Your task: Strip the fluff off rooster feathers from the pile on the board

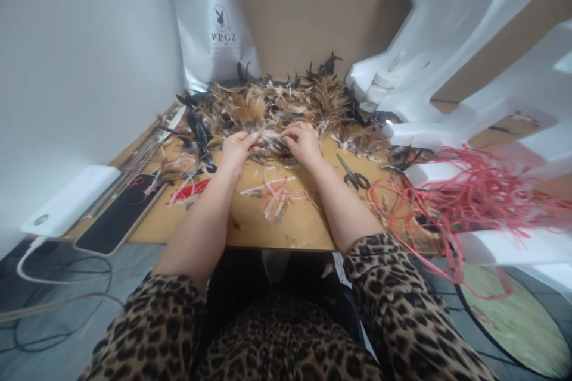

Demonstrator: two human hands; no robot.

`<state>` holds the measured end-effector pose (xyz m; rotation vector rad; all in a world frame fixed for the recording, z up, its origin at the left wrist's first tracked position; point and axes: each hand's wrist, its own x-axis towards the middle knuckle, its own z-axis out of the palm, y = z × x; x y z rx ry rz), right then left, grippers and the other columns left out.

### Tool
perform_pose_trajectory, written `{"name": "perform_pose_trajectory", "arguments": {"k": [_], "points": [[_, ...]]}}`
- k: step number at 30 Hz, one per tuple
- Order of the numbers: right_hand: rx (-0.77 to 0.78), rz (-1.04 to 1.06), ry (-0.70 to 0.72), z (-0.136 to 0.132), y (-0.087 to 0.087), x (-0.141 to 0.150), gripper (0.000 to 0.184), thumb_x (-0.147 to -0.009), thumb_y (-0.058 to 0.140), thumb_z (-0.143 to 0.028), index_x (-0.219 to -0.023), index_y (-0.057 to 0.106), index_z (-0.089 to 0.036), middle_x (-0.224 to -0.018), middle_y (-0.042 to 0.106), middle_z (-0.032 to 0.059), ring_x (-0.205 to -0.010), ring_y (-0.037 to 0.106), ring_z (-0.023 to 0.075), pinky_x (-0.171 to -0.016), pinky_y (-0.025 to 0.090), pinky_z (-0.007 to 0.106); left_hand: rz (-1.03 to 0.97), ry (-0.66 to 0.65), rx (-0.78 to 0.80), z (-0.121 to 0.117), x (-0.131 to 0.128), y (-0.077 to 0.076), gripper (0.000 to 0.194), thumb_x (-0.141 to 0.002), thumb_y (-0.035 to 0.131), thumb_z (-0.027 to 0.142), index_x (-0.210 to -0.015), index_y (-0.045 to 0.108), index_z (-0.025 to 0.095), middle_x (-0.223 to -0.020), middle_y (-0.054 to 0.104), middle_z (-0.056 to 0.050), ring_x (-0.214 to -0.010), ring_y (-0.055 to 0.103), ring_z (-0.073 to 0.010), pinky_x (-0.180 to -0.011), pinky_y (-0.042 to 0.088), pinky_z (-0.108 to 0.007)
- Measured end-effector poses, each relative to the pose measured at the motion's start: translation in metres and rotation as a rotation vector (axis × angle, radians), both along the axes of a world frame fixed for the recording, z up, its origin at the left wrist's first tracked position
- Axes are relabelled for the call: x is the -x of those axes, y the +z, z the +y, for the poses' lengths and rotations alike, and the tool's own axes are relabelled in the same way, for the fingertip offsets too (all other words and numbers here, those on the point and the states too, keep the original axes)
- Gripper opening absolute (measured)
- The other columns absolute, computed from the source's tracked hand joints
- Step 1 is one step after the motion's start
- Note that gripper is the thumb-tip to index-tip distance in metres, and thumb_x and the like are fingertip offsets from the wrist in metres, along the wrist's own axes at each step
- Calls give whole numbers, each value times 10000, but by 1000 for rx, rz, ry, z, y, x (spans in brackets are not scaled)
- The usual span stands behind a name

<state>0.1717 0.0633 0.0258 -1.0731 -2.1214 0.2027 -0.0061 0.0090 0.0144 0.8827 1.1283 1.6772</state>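
Note:
A wide heap of brown, white and black feathers (286, 101) covers the back of the wooden table (263, 229). My left hand (241, 147) is closed at the heap's front edge, thumb and fingers pinching the base of a brown feather bunch (250, 108) that fans upward. To its right, my right hand (302, 140) has its fingertips pressed together among pale, fluffy feathers (272, 141); what exactly they grip is too small to make out. Below and between my forearms lies a small tangle of pink and white strips (277, 196).
Black-handled scissors (353, 175) lie right of my right forearm. Pink string (465, 202) spills over white foam pieces at the right. A phone (120, 214) and a white power bank (71, 199) with a cable rest at the left edge. A white bag (218, 65) stands behind.

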Motion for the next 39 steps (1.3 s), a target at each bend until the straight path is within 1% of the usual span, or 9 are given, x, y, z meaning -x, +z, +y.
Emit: {"name": "perform_pose_trajectory", "arguments": {"k": [4,7,12,16,18,21,25,30,39], "points": [[-16,-65,22,-9,4,4,192,-797,518,-235,-875,693,-221,-1045,635,61,-1056,448,246,-904,289,427,282,16,-71,4,2,-9,139,-658,710,238,-602,648,128,-575,631,10,-512,539,-55,-501,433,-131],[4,-57,35,-12,6,6,178,-784,526,-224,-856,688,-213,-1018,647,64,-1044,463,246,-913,291,431,355,-11,-77,3,0,-10,122,-683,685,201,-598,654,120,-559,629,-2,-496,534,-54,-479,415,-125],[139,263,94,-2,-1,11,174,-744,553,-243,-863,668,-189,-933,662,48,-933,536,196,-895,373,371,-17,-78,54,-1,-6,-1,68,-719,654,121,-664,632,87,-664,671,-64,-560,606,-68,-565,489,-149],[428,736,184,5,-6,15,308,-657,655,-326,-918,638,-164,-875,670,27,-797,577,139,-789,445,299,-357,-149,138,0,-4,3,76,-754,605,40,-696,601,89,-672,659,-53,-570,606,-43,-567,494,-104],[580,821,226,2,-5,17,336,-610,700,-349,-880,646,-156,-807,667,11,-727,573,115,-751,451,275,-415,-161,154,0,-3,4,106,-776,574,26,-695,589,92,-669,656,-49,-571,609,-41,-556,494,-94],[695,802,290,-7,0,21,332,-564,740,-363,-810,663,-153,-742,661,-4,-671,560,96,-725,447,254,-420,-180,153,-1,-6,5,134,-802,536,24,-696,588,87,-655,653,-48,-561,611,-41,-548,495,-95],[702,788,353,-15,2,29,291,-545,746,-369,-711,645,-152,-685,646,-23,-641,540,84,-695,436,233,-366,-215,150,-5,-12,5,120,-789,557,29,-685,590,80,-602,634,-36,-534,607,-46,-532,488,-102],[663,790,298,-17,3,30,254,-553,721,-374,-612,599,-158,-577,589,-43,-565,481,76,-606,406,216,-283,-274,143,-7,-13,4,31,-743,638,83,-730,612,73,-682,671,-66,-578,638,-76,-526,493,-127],[662,708,290,-15,7,25,270,-567,711,-387,-588,578,-153,-540,547,-41,-519,427,69,-548,350,215,-169,-286,153,-9,-12,4,73,-730,664,132,-759,635,71,-733,693,-89,-588,652,-100,-496,487,-141]]}}
